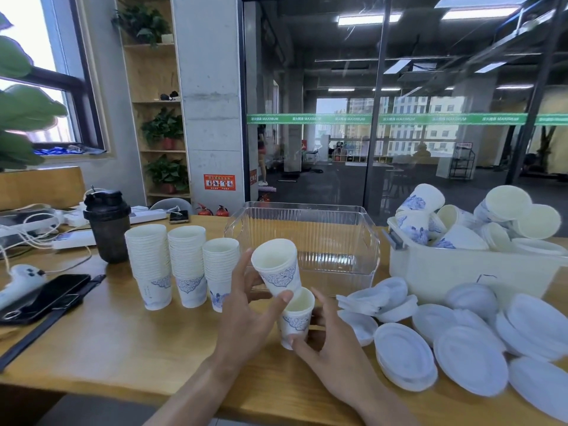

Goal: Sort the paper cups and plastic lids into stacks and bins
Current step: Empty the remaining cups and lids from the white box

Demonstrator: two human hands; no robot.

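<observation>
My left hand (246,305) grips a white paper cup with a blue pattern (278,267), tilted, above the table. My right hand (332,342) holds a second, lower paper cup (296,318), upright, just under the first. The upper cup's base sits at the lower cup's rim. Three tall stacks of cups (184,262) stand to the left of my hands. A white bin (461,272) at the right is heaped with loose cups and lids. Many plastic lids (405,355) lie spread on the table at the right.
An empty clear plastic bin (307,238) stands behind my hands. A black shaker bottle (107,226), phones (46,296), a controller and cables crowd the table's left side. A glass wall rises behind the table.
</observation>
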